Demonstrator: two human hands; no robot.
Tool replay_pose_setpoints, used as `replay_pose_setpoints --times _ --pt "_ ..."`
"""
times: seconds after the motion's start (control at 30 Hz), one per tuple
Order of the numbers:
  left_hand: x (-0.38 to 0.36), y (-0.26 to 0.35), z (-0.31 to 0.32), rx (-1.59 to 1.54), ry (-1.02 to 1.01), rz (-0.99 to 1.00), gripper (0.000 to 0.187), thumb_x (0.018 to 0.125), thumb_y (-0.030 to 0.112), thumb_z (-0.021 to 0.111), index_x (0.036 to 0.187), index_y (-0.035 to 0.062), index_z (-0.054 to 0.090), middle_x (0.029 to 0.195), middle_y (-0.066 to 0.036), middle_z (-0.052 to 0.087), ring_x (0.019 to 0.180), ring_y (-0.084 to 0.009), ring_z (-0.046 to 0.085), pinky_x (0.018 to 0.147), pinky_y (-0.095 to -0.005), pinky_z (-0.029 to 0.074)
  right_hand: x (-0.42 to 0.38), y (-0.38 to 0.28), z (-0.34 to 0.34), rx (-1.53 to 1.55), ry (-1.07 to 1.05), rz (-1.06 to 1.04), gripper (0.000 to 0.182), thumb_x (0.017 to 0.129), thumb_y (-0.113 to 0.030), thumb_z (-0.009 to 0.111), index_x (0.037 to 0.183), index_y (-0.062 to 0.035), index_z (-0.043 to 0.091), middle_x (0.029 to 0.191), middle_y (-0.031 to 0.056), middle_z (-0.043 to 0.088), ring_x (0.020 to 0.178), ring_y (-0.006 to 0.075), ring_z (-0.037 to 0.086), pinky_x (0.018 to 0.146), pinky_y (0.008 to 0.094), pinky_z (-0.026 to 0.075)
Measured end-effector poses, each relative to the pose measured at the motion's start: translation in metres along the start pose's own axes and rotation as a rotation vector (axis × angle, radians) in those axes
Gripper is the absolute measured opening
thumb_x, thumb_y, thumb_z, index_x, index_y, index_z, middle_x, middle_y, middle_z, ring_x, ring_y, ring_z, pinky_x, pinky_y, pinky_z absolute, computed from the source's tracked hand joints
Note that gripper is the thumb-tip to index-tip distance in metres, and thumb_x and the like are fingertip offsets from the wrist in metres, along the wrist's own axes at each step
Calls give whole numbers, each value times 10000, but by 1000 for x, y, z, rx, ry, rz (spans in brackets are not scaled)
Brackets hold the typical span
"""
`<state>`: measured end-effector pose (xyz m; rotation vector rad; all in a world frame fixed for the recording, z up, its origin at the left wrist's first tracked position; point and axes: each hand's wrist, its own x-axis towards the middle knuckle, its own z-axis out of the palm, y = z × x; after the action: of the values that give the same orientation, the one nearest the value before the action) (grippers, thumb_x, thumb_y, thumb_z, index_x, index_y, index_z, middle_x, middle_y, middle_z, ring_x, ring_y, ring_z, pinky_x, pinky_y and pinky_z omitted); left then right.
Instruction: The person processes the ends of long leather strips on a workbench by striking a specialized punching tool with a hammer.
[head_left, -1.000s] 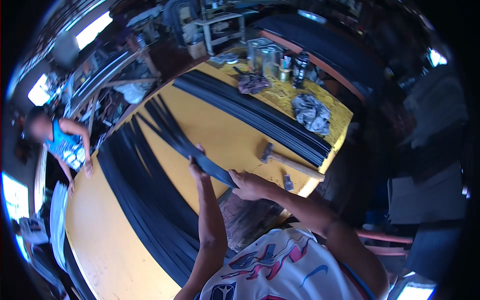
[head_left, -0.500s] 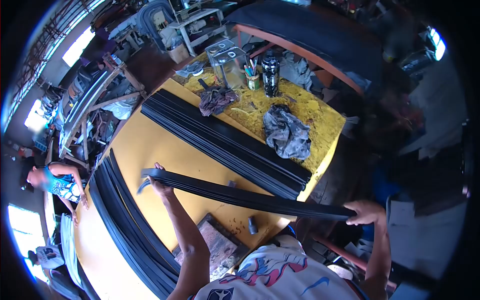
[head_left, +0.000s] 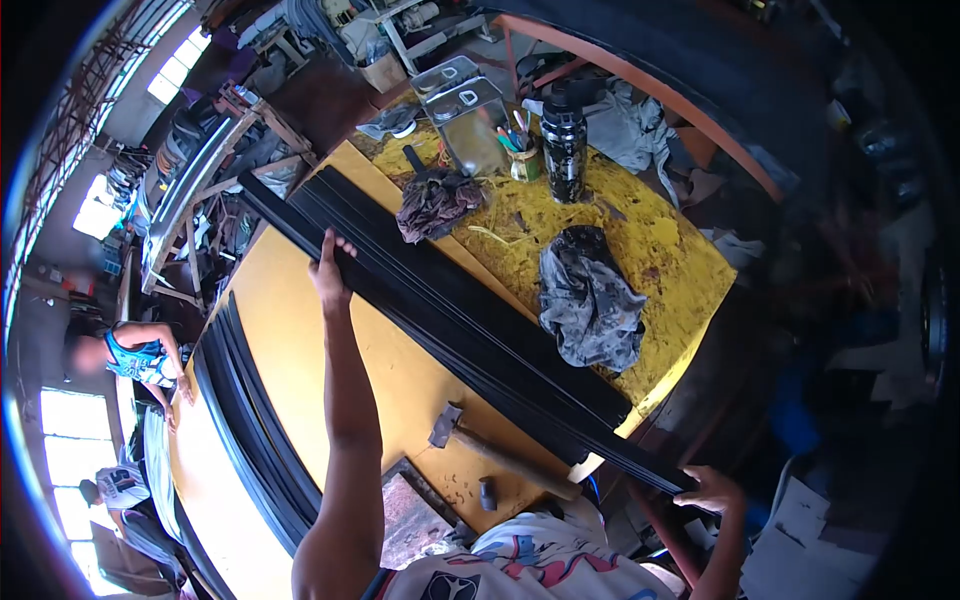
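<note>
A long bundle of black strips [head_left: 640,460] stretches between my two hands, over the lower edge of a row of black strips [head_left: 480,312] on the table. Toward its far left end, my left hand [head_left: 332,268] grips the bundle, thumb and fingers on either side. My right hand [head_left: 712,490] pinches the other end, which sticks out past the table edge. Below the bundle lie a wooden-handled hammer [head_left: 510,462], a small dark cylindrical piece [head_left: 487,494] and a dark-framed slab [head_left: 415,510].
More black strips [head_left: 250,410] lie on the table's left. A crumpled grey cloth [head_left: 590,300], a dark rag [head_left: 437,203], a black bottle [head_left: 564,155], a pen cup [head_left: 523,163] and a clear container [head_left: 468,130] occupy the yellow side. A person [head_left: 145,355] leans at the left edge.
The held bundle has swung up and away, from across the bare board to over the row of strips. My right hand has lowered. The hammer now shows below the bundle.
</note>
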<state>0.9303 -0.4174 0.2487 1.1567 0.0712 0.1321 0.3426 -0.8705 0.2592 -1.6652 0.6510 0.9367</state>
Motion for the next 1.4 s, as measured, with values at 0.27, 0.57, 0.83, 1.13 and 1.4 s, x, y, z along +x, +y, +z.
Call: replay_pose_setpoints --times 0.27,0.57,0.83,1.13,1.4 --pt "78 -164 -64 1420 292 64 894 846 573 662 1459 -7 367 1486 -207 415 1379 -342 399 1140 -470 293 56 -5 -3 -230 61 -26 874 715 -273 847 1378 113 428 1364 288 523 1300 324 506 1104 356 368" --pt "58 -158 -43 1551 213 3 861 920 616 476 1535 59 244 1615 -149 186 1502 -310 130 1188 -513 138 95 -55 -9 112 -161 -87 438 785 -91 792 1162 15 595 880 60 682 780 132 669 750 305 540" --pt "-37 -164 -10 1515 181 37 872 931 579 481 1534 16 199 1611 -191 157 1497 -348 123 1176 -554 140 173 -156 26 147 -284 -314 388 807 -33 725 1166 8 583 883 52 635 711 124 610 700 284 525" --pt "-172 -144 43 1618 -197 184 653 959 520 474 1491 155 376 1590 -181 223 1481 -394 141 1151 -630 135 228 -142 48 -181 175 -563 488 813 -250 759 1167 29 574 922 142 702 801 221 693 723 352 538" --pt "-166 -166 45 1741 -132 79 703 960 625 385 1530 222 306 1623 -149 146 1501 -358 83 1142 -645 113 170 -50 81 71 1119 -498 340 926 -275 664 1097 16 620 983 202 653 941 330 638 830 412 502"
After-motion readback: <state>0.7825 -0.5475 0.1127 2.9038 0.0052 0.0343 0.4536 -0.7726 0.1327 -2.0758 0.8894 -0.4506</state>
